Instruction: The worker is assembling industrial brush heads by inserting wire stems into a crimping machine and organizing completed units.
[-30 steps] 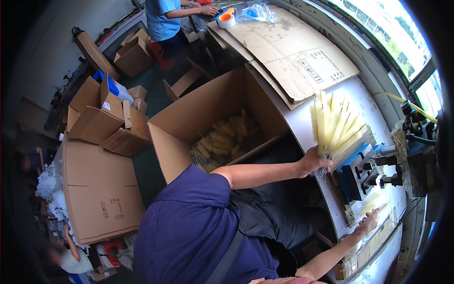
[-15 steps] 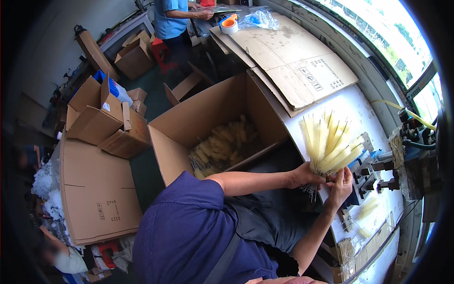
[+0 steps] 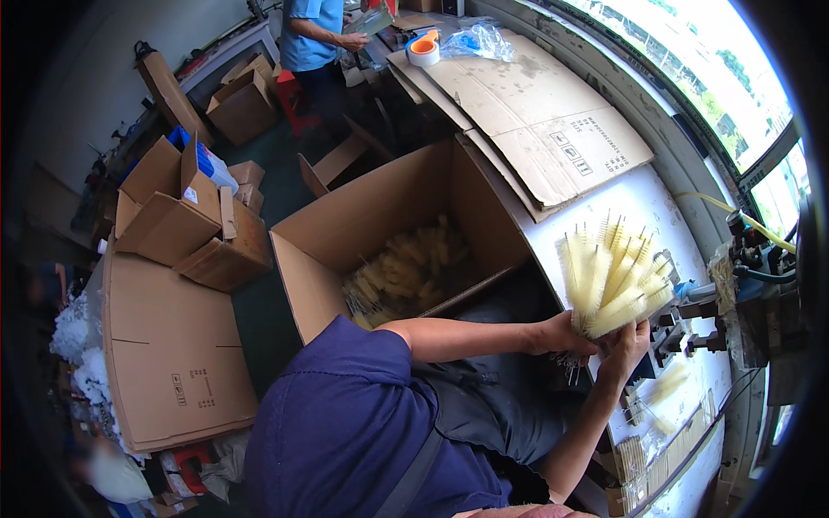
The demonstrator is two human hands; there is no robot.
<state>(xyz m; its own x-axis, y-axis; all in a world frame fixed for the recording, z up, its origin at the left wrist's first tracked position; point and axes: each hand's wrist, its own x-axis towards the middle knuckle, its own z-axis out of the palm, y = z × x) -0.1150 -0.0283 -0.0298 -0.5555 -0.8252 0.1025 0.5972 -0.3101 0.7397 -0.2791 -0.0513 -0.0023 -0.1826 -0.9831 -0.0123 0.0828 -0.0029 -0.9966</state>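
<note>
Both hands, the left hand (image 3: 566,335) and right hand (image 3: 626,341), squeeze their fingers around the wire ends of a bunch of yellow brushes (image 3: 611,276) at the right of the frame, so the fluffy tops fan out above the white tabletop (image 3: 604,194).

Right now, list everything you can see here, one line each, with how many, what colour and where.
bundle of bottle brushes: one bunch, pale yellow with wire stems, held over the white bench
white bench: one, right side
open carton: one, brown, centre floor, more yellow brushes inside
flattened cardboard sheets: several, brown, far end of bench
tape roll: one, orange and white, top
small cartons: several, brown, left floor
metal fixture: one, dark, bench edge
another person: one, blue shirt, top
left hand: gripping the bundle's stems
right hand: cupping the bundle's base
</note>
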